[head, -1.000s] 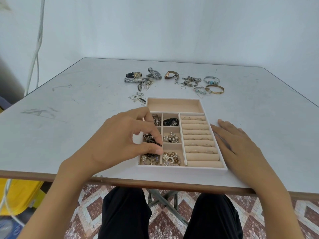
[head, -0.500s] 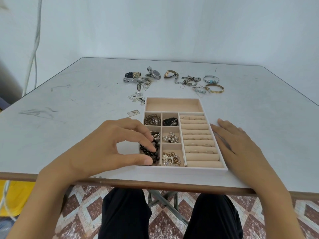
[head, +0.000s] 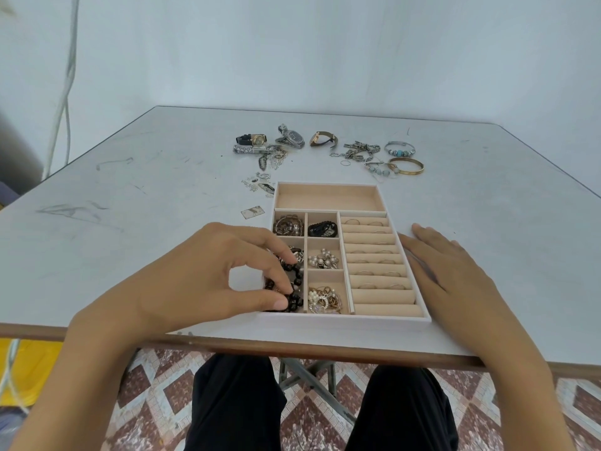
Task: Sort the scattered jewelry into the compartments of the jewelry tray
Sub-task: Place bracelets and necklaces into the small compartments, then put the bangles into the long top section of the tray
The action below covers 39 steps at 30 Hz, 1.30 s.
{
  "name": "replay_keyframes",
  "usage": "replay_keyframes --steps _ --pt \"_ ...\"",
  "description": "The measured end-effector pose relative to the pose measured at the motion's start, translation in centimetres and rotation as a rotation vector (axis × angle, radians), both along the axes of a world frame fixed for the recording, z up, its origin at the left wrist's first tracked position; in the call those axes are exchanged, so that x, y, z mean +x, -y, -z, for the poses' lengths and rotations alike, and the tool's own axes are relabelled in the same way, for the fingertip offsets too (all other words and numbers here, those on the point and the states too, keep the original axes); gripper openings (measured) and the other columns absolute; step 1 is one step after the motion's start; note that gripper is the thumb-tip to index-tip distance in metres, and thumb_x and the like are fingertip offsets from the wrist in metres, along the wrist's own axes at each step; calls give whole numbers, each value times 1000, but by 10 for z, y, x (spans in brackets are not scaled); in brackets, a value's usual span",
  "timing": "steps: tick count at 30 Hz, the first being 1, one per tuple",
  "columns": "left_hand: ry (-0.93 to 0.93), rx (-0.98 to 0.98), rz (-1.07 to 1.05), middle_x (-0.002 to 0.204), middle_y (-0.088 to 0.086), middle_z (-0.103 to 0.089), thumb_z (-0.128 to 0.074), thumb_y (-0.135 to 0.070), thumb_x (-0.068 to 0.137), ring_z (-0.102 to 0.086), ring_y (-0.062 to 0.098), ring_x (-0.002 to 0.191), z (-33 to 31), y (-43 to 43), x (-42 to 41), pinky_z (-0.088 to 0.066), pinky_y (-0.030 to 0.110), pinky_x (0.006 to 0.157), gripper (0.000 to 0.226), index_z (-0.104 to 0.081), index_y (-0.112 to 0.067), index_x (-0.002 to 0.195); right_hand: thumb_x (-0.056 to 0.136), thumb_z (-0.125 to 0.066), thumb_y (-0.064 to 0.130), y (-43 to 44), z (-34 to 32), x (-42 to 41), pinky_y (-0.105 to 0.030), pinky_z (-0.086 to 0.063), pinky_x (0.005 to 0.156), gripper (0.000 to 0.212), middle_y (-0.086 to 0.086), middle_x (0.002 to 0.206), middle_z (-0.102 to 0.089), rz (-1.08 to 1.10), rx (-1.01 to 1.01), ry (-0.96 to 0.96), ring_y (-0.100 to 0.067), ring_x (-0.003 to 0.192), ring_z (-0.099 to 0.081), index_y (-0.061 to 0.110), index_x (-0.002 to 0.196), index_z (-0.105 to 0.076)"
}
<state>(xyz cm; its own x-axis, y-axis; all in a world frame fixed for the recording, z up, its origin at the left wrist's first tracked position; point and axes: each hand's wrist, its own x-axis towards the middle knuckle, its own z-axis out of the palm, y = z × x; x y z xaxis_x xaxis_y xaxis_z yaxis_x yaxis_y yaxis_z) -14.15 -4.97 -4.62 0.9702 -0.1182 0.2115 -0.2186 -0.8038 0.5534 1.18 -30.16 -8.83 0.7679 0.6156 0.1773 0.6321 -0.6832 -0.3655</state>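
Note:
The beige jewelry tray point(head: 328, 184) lies near the table's front edge. Its small left compartments hold jewelry, its right side holds rings in rolls, and its long far compartment is bare. My left hand point(head: 208, 275) pinches a black bead bracelet point(head: 294, 289) between thumb and fingers over the near-left compartments. Flat on the table, my right hand point(head: 445, 271) touches the tray's right wall. Beyond the tray lie scattered pieces: watches point(head: 291, 139), a silver chain point(head: 357, 151), a blue-beaded bangle point(head: 400, 148), a gold bangle point(head: 406, 166) and small charms point(head: 260, 183).
A small flat metal tag point(head: 252, 211) lies left of the tray. The grey table point(head: 130, 196) ends just in front of the tray; my legs and a tiled floor show below. A white cable point(head: 65, 92) hangs at the far left.
My left hand has lowered and drawn back toward the tray's near-left corner, bringing the black bead bracelet down into the left compartments. My right hand stays put.

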Motion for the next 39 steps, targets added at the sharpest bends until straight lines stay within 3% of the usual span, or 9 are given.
replay_keyframes --steps 2,6,11,19,26,33,39 --pt "1 47 7 105 -24 -65 -71 -47 76 -60 -3 102 -2 0 1 -43 17 88 15 -74 -38 86 102 -23 42 0 1 0 -19 -1 113 43 9 156 -23 0 -2 -1 -6 145 -13 40 143 -35" --pt "15 100 -50 96 -26 -62 -61 -64 73 -56 -7 99 -5 0 -1 -38 9 86 37 -67 -43 104 100 -20 45 1 2 1 -20 -1 113 46 8 157 -22 8 -11 -4 -7 146 -13 40 143 -35" --pt "18 132 -14 100 -28 -63 -50 -53 88 -61 -5 96 -8 2 -1 -46 17 83 31 -69 -38 107 88 -14 49 0 1 1 -18 0 111 59 10 157 -21 11 -23 -15 -6 145 -12 41 143 -34" --pt "-47 170 19 98 -23 -60 -55 -52 86 -60 0 97 -6 4 5 -45 22 83 33 -66 -38 114 96 -16 48 0 1 0 -19 0 113 51 9 157 -21 14 -21 -17 -6 145 -12 41 143 -34" --pt "-107 151 11 94 -23 -59 -61 -48 80 -60 1 92 -11 6 8 -45 22 82 33 -70 -36 109 92 -16 50 0 0 0 -21 -1 114 55 9 157 -22 18 -19 -25 -6 145 -13 39 144 -34" --pt "-131 195 -10 98 -25 -58 -63 -51 75 -58 -3 93 -12 8 9 -47 28 82 30 -66 -39 102 102 -26 40 0 -1 -1 -25 -3 118 43 8 157 -22 17 -8 -33 -6 146 -13 39 144 -34" --pt "-89 194 2 98 -23 -58 -55 -56 82 -58 -3 94 -13 9 4 -48 27 79 20 -62 -43 95 100 -27 37 0 -2 -2 -24 -2 118 44 8 158 -20 15 -7 -44 -5 146 -11 38 144 -33"
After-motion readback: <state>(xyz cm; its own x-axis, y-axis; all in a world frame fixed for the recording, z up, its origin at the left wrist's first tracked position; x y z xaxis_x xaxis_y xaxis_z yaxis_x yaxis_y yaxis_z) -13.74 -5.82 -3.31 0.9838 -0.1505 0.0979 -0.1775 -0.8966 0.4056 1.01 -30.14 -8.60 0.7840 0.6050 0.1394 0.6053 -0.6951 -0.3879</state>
